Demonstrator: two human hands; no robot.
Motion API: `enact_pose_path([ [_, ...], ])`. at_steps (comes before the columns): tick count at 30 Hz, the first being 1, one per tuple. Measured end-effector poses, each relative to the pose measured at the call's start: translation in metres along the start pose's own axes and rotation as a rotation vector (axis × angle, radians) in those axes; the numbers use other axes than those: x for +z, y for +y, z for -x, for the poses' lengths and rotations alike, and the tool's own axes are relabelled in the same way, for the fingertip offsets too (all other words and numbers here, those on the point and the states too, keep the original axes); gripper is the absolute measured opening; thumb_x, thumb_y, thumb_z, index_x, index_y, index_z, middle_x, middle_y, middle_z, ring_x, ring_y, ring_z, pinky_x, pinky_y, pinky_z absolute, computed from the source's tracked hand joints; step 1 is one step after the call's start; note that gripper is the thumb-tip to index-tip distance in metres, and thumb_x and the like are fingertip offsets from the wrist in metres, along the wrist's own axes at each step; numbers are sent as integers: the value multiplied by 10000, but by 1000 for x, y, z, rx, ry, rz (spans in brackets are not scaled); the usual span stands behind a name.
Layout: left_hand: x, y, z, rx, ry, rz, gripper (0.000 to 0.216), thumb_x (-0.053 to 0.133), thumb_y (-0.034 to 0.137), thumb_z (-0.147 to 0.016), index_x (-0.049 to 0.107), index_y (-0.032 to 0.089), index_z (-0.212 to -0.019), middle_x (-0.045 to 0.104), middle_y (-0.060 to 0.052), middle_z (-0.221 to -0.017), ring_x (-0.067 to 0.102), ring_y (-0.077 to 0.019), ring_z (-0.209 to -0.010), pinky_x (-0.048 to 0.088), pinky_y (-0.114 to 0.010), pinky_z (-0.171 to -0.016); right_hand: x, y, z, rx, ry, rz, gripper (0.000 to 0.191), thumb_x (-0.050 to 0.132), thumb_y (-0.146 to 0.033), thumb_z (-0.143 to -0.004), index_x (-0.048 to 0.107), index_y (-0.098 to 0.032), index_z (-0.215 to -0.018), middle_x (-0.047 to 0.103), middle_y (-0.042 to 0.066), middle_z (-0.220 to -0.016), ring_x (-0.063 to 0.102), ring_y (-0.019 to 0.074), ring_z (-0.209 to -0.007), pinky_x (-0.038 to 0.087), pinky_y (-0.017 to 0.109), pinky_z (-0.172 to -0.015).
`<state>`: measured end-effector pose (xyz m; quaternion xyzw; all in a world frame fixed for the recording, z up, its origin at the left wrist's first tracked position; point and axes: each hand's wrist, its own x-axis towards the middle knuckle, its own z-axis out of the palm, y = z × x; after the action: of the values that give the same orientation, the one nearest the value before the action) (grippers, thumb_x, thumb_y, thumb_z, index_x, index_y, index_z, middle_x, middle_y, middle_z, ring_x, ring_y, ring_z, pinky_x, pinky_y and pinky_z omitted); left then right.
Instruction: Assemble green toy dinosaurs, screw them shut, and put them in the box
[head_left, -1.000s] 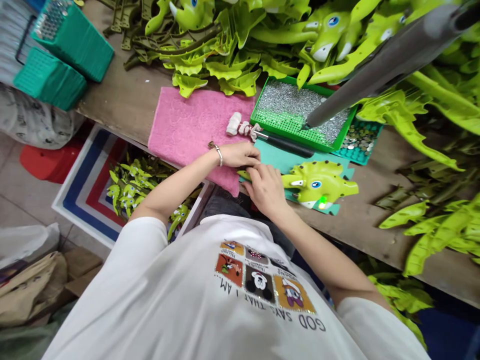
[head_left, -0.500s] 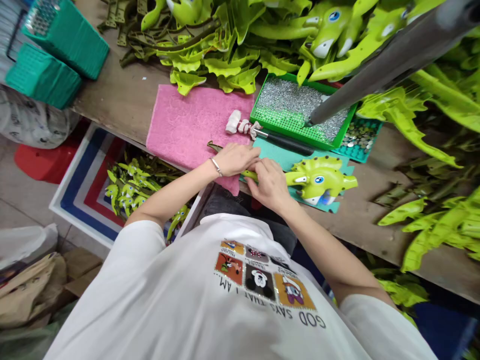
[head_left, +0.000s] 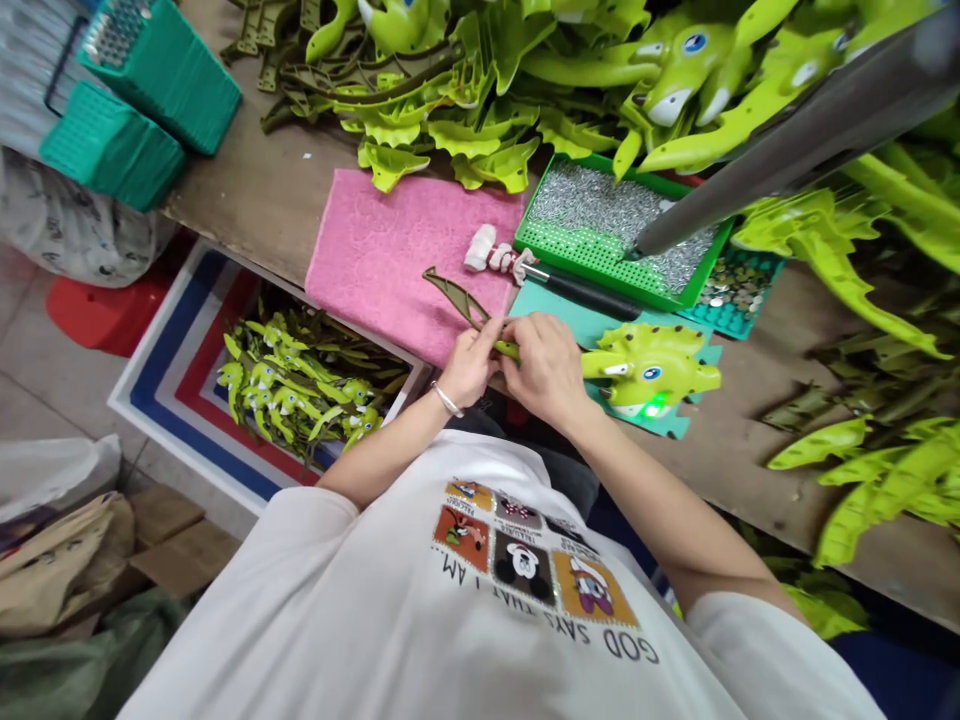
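Note:
Both hands are on a lime-green dinosaur toy (head_left: 652, 372), which lies across a teal foam mat (head_left: 675, 425). My left hand (head_left: 471, 365) is closed around its narrow olive-and-green shaft, and the open-framed olive end juts out past the fingers over the pink towel (head_left: 412, 255). Beside it, my right hand (head_left: 546, 368) grips the shaft nearer the toy's head. A green light glows at the toy's jaw. Just beyond the hands rests a black-handled tool (head_left: 592, 292) with a white wrapped end.
A green tray (head_left: 697, 285) of small screws and a teal tray (head_left: 739, 295) of small round metal pieces stand behind the mat. A grey rod (head_left: 780, 135) slants overhead. Green shell parts (head_left: 465, 130) pile up at the back. A striped box (head_left: 169, 375) holds several toys at left.
My left hand has drawn back towards my body, baring more of the toy's olive end. The toy's light has turned from blue to green. The whole view has shifted slightly.

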<state>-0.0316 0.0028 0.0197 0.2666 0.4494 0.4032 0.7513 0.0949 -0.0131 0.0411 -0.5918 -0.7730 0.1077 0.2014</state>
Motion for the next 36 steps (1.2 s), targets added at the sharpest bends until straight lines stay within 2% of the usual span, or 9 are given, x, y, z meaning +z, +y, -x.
enact_pose_path([
  [4, -4, 9, -6, -79, -85, -47, 485, 702, 572, -859, 717, 88, -881, 561, 40, -507, 493, -64, -355, 369, -160, -366, 2, 1, -4, 25, -40, -82, 84, 582, -183, -809, 511, -222, -833, 617, 77, -840, 527, 256, -833, 338, 371, -720],
  [9, -7, 13, -13, -99, -81, 59, 357, 732, 464, -868, 715, 109, -894, 678, 1, -654, 695, -113, -614, 551, -174, -597, -10, 3, -8, 56, -74, -241, 116, 595, -208, -814, 483, -226, -835, 617, 49, -811, 551, 219, -761, 367, 353, -692],
  [14, -5, 9, -16, -61, -51, 80, 353, 750, 470, -847, 706, 132, -939, 727, -17, -756, 719, -123, -671, 568, -181, -624, -36, 2, -5, -33, -18, -356, 145, 635, -248, -832, 503, -226, -890, 610, 36, -846, 567, 193, -739, 422, 335, -664],
  [18, -6, 7, -16, -11, -65, 88, 396, 788, 482, -804, 693, 118, -926, 730, -24, -752, 731, -151, -685, 595, -227, -643, -43, -1, 4, -156, 18, -285, 143, 560, -166, -864, 559, -221, -997, 637, 82, -965, 614, 229, -893, 485, 368, -754],
  [24, -5, 11, -18, -45, 2, 27, 374, 795, 480, -784, 677, 144, -898, 720, -7, -709, 748, -169, -747, 610, -261, -718, -36, 22, 19, -97, -38, -21, 520, 627, -231, -844, 510, -142, -1342, 597, 193, -1284, 553, 336, -1125, 458, 476, -897],
  [26, -4, 11, -19, -38, 19, 26, 399, 831, 479, -737, 669, 150, -894, 709, 3, -693, 748, -174, -749, 613, -277, -733, -40, 38, 25, -60, -66, 61, 552, 654, -249, -822, 527, -169, -1353, 603, 181, -1288, 537, 352, -1131, 425, 502, -919],
  [30, -2, 10, -20, -16, 67, 21, 445, 866, 479, -683, 627, 158, -875, 679, 33, -665, 726, -142, -676, 604, -262, -709, -50, 63, 33, -110, -121, 52, 374, 616, -294, -867, 626, -219, -1233, 662, 127, -1099, 558, 306, -1025, 402, 506, -939],
  [33, -1, 10, -21, -6, 107, 12, 428, 840, 483, -724, 565, 167, -815, 676, 41, -673, 705, -115, -644, 602, -267, -720, -54, 68, 40, -150, -55, 1, 314, 529, -324, -936, 639, -247, -1220, 673, 98, -1049, 590, 261, -969, 393, 539, -1017],
  [36, 0, 12, -22, -7, 122, -7, 439, 816, 495, -758, 517, 177, -803, 678, 43, -686, 704, -108, -643, 605, -279, -741, -61, 71, 53, -91, 138, 1, 377, 532, -378, -933, 597, -292, -1295, 659, 93, -1086, 607, 271, -993, 400, 575, -1047],
])
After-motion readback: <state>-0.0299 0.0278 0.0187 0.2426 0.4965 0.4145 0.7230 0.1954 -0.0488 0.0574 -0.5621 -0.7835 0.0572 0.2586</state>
